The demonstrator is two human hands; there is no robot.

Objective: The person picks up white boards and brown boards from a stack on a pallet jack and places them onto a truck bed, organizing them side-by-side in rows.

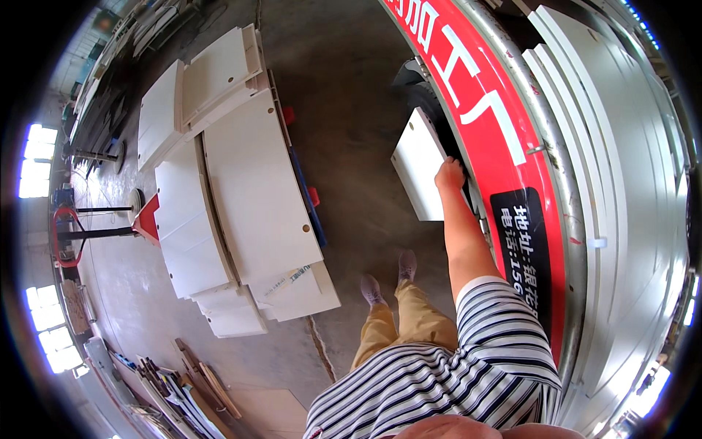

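Panel stack (241, 190) left of truck (541, 183)

White panels (248, 190) stacked on concrete floor (351, 110).

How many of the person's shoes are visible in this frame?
2. The left grey shoe and the right grey shoe stand side by side on the concrete floor, below the flat white board the right hand holds.

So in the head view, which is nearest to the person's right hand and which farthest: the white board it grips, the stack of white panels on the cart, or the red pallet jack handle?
1. The white board, held at its edge by the right hand.
2. The stack of white panels, to the left across the bare floor.
3. The red pallet jack handle, far left beyond the stack.
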